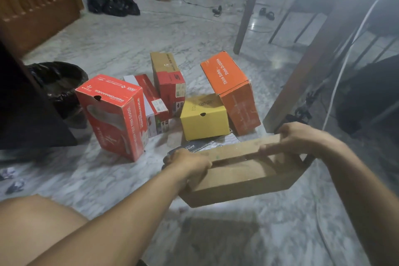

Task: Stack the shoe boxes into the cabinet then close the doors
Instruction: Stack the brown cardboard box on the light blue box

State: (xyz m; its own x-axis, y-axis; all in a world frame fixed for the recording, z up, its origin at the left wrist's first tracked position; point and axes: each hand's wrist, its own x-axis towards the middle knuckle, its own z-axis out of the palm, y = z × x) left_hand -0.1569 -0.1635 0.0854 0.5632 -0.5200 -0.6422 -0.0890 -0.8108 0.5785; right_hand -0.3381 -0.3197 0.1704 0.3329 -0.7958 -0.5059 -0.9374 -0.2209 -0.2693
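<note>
Two hands of mine hold one plain brown cardboard box (241, 181) above the marble floor (121, 45), its open side tipped toward me so I see its bare inside. Behind it stand five more shoe boxes. Biggest is the red PERFORMANCE box (114, 114) at the left, upright on its end. To the right, the orange box (231, 90) printed "Think Safety" leans against the yellow box (204, 117), which sits just in front of it. Between the red and yellow ones are a tall brown-and-red box (169, 84) and a white-and-red box (151, 103), which touches the PERFORMANCE box. A dark flattened box (192, 147) lies on the floor under the yellow one's front edge. My left hand (190, 163) curls round the brown box's left end wall; my right hand (295, 138) clamps the far top edge, thumb on the near side, fingers over the rim.
</note>
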